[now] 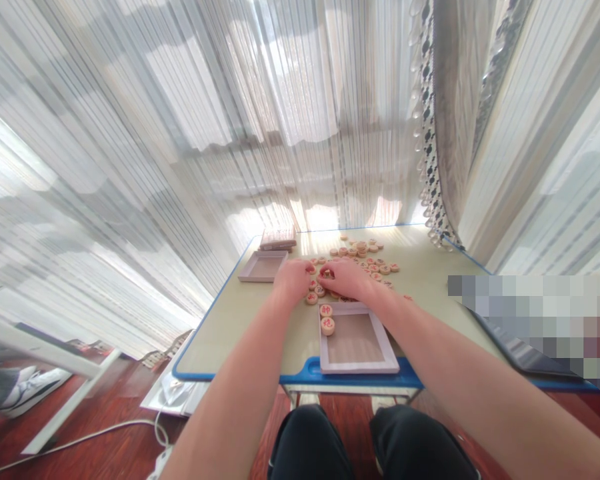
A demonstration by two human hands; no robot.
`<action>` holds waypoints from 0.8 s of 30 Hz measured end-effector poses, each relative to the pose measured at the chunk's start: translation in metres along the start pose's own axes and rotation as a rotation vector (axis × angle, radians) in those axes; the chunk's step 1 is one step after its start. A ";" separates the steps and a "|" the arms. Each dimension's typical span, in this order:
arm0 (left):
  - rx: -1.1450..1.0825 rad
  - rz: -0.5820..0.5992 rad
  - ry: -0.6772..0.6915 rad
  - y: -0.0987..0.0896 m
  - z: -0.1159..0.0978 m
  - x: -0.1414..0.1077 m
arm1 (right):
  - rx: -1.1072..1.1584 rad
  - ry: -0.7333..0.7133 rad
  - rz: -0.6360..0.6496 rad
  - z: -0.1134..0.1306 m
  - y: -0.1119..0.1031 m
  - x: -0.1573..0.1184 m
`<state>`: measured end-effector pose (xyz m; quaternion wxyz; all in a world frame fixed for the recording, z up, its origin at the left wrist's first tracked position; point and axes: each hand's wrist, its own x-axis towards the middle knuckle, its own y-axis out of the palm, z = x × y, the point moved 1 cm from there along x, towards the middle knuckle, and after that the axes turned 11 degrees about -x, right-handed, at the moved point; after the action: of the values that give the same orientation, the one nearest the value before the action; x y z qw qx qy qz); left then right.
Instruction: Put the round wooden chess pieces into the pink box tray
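Round wooden pieces with red or dark characters lie scattered over the middle and back of the table, some piled (pixel 361 247). My left hand (pixel 295 275) is among the nearer pieces, its fingers curled at their left side; what its fingertips hold, if anything, is too small to tell. My right hand (pixel 346 277) rests over other pieces, thumb and fingers bent around one piece. In front of it, a shallow box (pixel 360 368) has two red-marked pieces in its upper left corner, one (pixel 326 311) above the other (pixel 327 326).
Another shallow box (pixel 263 268) lies at the back left of the table (pixel 220 333), with a flat package (pixel 278 238) behind it. A dark flat object (pixel 520 350) sits at the right, partly pixelated. Curtains hang behind. A person's shoe (pixel 37 392) shows at lower left.
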<state>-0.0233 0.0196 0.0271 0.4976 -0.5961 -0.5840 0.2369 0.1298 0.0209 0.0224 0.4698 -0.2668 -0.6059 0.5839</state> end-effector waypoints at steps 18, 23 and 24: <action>-0.031 -0.010 -0.009 0.004 0.005 0.003 | 0.093 0.081 -0.164 -0.011 -0.008 -0.003; -0.085 -0.083 0.060 0.005 0.006 0.001 | 0.122 0.080 -0.202 -0.011 -0.021 -0.012; -0.097 -0.111 0.083 0.004 0.005 0.000 | 0.128 0.075 -0.202 -0.011 -0.024 -0.014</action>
<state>-0.0259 0.0219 0.0217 0.5043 -0.5953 -0.6059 0.1555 0.1504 0.0092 0.0406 0.5647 -0.1957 -0.5732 0.5606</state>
